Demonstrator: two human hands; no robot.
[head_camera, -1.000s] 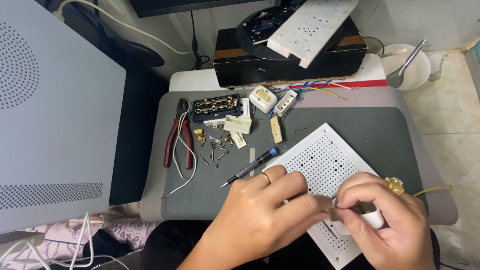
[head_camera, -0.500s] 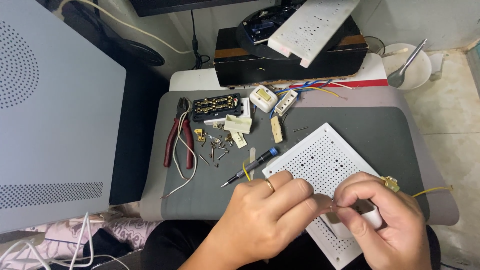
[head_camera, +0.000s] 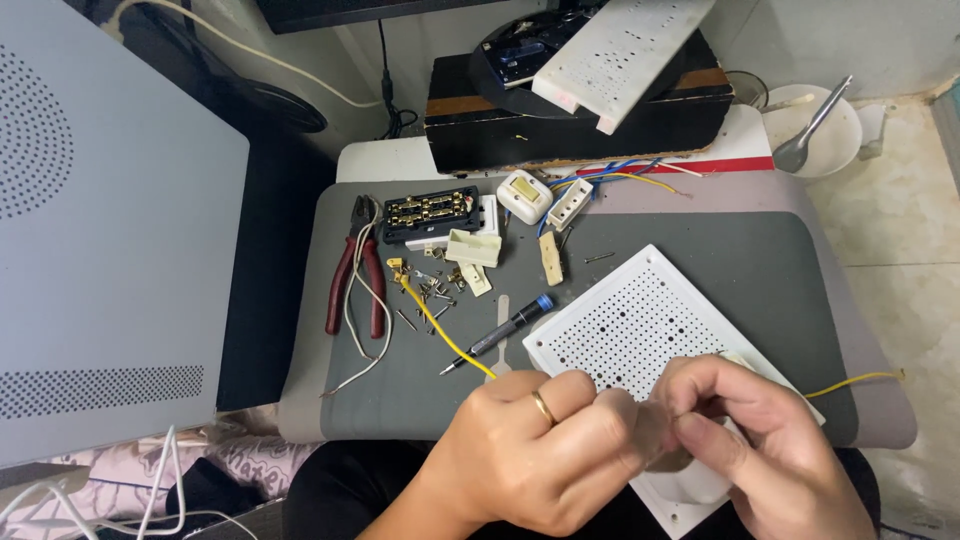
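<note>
- White perforated panel (head_camera: 640, 325), dotted with rows of small holes.
- Yellow wire (head_camera: 440, 325) across a grey mat (head_camera: 720, 250).
- Red-handled pliers (head_camera: 352, 270).
- Black screwdriver (head_camera: 500, 333) with a blue cap.
- Gold ring (head_camera: 543, 407) on the left hand (head_camera: 530, 450).
- White bowl (head_camera: 815, 130), silver spoon (head_camera: 812, 130).

A single head-worn camera looks steeply down and forward over a small grey work mat (head_camera: 700, 250) from the near edge, where the person sits. It is close: the left hand (head_camera: 530, 450) and right hand (head_camera: 760, 450) fill the bottom of the frame and are cut off by its lower border. The mat's far edge lies in the upper half, with a black box (head_camera: 560, 125) beyond it. A grey perforated computer case (head_camera: 110, 230) takes up the left side, tiled floor (head_camera: 900, 230) the right. With only this one view, no second angle overlaps it.
</note>
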